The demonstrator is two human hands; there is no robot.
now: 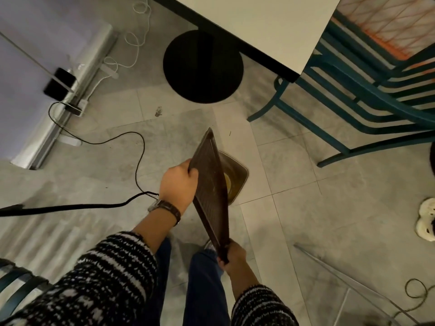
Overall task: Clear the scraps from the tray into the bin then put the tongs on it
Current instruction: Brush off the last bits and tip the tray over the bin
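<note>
Two hands are holding one dark tray (209, 182). The left hand (179, 184), one watch (164, 207) on its wrist, is gripping the long edge with fingers curled around it and the arm reaching forward. The right hand (234, 256) is clamping the near corner, low and close to the body. The tray is tilting steeply, almost on edge, over one bin (240, 170) standing on the floor, with yellow scraps (227, 181) lying inside. One white table (270, 24) and one teal chair (353, 90) are standing beyond.

Brown tray (208, 184), blk/wht striped sleeve (110, 278), teal chair (353, 95), bin (239, 171) maybe yellowish inside.
</note>
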